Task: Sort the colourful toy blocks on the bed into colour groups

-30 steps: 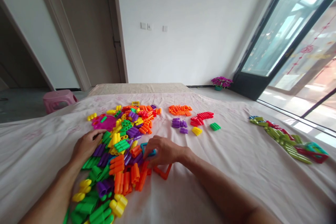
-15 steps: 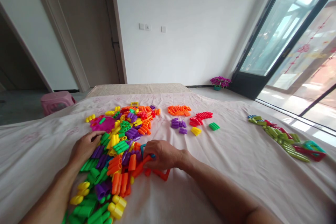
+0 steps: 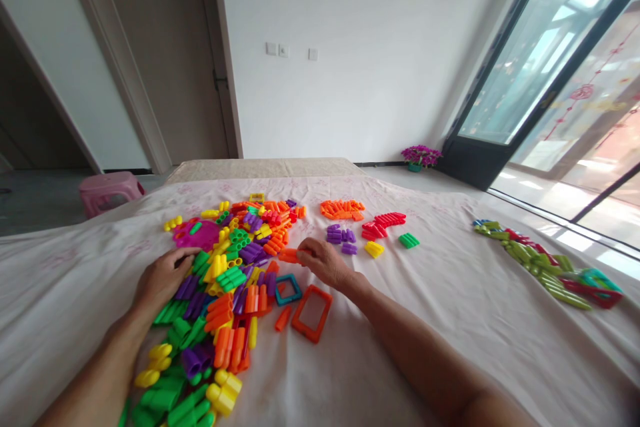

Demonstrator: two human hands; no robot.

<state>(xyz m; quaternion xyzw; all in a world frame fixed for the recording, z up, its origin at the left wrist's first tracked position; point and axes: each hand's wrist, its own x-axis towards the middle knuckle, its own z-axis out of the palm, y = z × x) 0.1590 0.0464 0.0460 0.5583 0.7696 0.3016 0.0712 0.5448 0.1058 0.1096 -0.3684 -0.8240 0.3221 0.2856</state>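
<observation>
My right hand (image 3: 323, 263) is closed, pinching an orange plastic building block (image 3: 289, 255) above the cloth, just right of a mixed heap of colourful building blocks (image 3: 240, 240). My left hand (image 3: 163, 280) lies at the heap's left edge beside green and purple blocks, fingers loosely bent and apart, with nothing visible in them. Between my forearms are a blue square frame (image 3: 289, 289), a larger orange rectangular frame (image 3: 312, 313) and a single orange block (image 3: 283, 319). Yellow blocks (image 3: 224, 392) lie at the heap's near end.
Beyond my right hand lie groups of orange (image 3: 342, 209), red (image 3: 383, 225) and purple blocks (image 3: 341, 234), plus small yellow (image 3: 374, 249) and green ones (image 3: 409, 240). More pieces (image 3: 535, 263) line the far right. A pink stool (image 3: 111, 192) stands left of the cloth-covered surface.
My right hand has moved away from me, from over the frames to beside the heap's middle, carrying an orange block. Both frames are now uncovered. My left hand stays put.
</observation>
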